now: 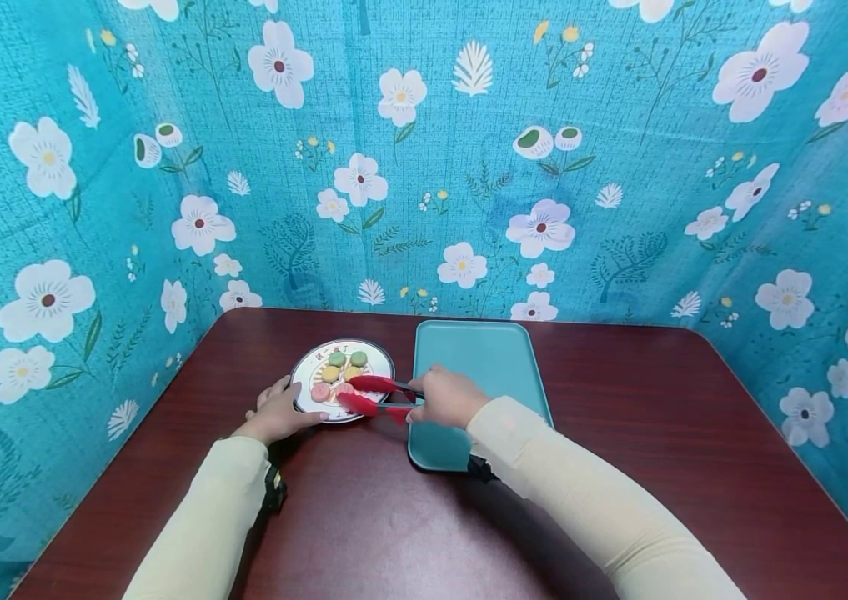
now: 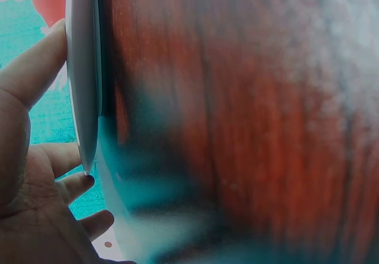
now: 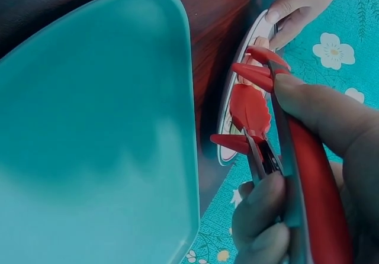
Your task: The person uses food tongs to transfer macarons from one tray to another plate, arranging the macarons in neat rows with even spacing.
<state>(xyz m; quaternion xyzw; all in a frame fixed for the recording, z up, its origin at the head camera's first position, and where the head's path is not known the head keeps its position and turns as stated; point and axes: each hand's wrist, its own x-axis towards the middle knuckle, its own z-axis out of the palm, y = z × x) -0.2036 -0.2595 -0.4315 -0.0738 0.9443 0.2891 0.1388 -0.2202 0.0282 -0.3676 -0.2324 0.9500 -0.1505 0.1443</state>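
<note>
My left hand (image 1: 278, 412) holds the left edge of a round white plate (image 1: 307, 367), thumb on the rim and fingers at the outer edge and underside. In the left wrist view the plate (image 2: 82, 80) is seen edge-on. Green, yellow and pink macarons (image 1: 337, 358) sit on it in pairs. My right hand (image 1: 454, 397) grips red-tipped tongs (image 1: 373, 383), thumb along one arm and fingers around the other. The tongs' spread red heads (image 3: 250, 108) reach over the plate's near right part, by a pink macaron (image 1: 344, 389) they partly cover.
A rectangular teal tray (image 1: 479, 354) lies just right of the plate, under my right hand and wrist. Both stand on a dark red-brown wooden table (image 1: 634, 417). A blue flowered cloth (image 1: 424, 208) hangs around the table's back and sides.
</note>
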